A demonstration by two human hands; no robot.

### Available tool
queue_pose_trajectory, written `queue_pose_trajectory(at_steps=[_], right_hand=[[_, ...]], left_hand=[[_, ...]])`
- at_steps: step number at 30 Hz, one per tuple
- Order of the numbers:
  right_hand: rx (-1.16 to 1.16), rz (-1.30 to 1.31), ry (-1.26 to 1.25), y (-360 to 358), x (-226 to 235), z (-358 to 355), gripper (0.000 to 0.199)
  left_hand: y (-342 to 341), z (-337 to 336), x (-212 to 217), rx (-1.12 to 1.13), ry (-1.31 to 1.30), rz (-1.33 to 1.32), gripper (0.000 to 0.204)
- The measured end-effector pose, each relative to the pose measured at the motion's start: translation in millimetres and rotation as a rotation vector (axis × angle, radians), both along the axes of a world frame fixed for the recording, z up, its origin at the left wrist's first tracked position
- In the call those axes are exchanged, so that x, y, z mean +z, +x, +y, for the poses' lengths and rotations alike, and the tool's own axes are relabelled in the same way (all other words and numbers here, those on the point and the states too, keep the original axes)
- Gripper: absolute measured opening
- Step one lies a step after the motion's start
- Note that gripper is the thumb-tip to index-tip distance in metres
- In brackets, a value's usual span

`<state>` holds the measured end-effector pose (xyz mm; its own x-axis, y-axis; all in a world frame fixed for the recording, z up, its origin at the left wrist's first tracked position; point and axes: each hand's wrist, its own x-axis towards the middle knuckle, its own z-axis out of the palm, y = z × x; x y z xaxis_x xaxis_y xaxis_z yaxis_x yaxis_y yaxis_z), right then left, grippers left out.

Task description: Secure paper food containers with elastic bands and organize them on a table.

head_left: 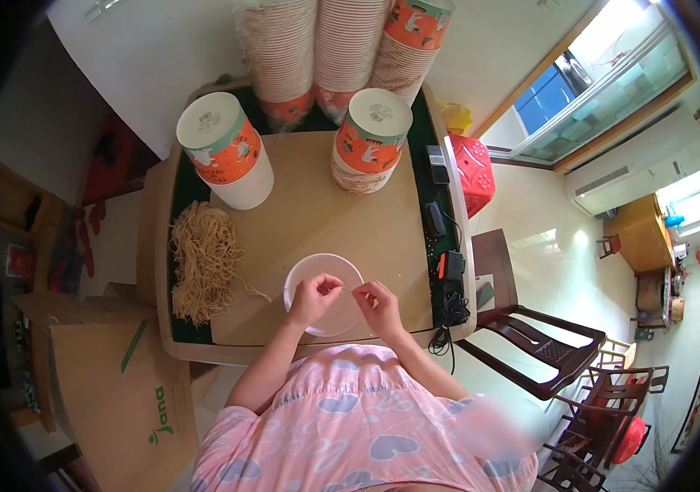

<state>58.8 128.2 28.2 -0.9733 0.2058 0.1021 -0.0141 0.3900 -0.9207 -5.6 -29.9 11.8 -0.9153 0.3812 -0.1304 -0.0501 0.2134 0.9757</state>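
Note:
Both my hands are over a white round tub [333,325] near the table's front edge. My left hand [314,298] is closed in a pinch, and so is my right hand [380,309]. A thin beige string [349,289] runs across the short gap between my fingertips. To the left lies a loose heap of beige strings [205,262], a few ends trailing toward the tub. Farther back stand two short stacks of upturned paper tubs with orange and green print, a left stack [235,156] and a right stack [369,148].
Tall plastic-wrapped stacks of tubs [350,49] line the table's back edge. Chargers and cables [452,266] lie along its right side. A cardboard box [120,394] sits at the lower left, a dark wooden chair [530,348] and red stool [471,168] at the right.

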Motion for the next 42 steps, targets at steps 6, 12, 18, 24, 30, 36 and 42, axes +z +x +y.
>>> queue_pose_trajectory(at_steps=[6, 12, 18, 24, 30, 36, 42], right_hand=[[-0.007, -0.007, -0.036, 1, -6, 0, 0.005], [-0.005, -0.072, -0.111, 2, 0, -4, 0.005], [-0.041, -0.005, -0.096, 2, -9, -4, 0.005], [-0.045, -0.013, -0.101, 2, -10, -3, 0.004], [-0.022, -0.052, -0.118, 3, -11, -5, 0.005], [-0.015, -0.078, -0.092, 3, -5, -4, 0.006], [0.023, -0.004, -0.026, 3, 3, -4, 0.006]], left_hand=[[5, 6, -3, -0.049, 0.138, -0.088, 0.011], [7, 6, 2, -0.091, 0.090, -0.151, 0.014], [7, 8, -1, 0.012, 0.120, -0.118, 0.012], [9, 6, -2, -0.004, 0.099, -0.127, 0.011], [10, 9, 4, -0.022, 0.136, -0.073, 0.009], [11, 11, 5, -0.012, 0.146, -0.073, 0.008], [9, 11, 10, 0.094, 0.097, -0.002, 0.012]])
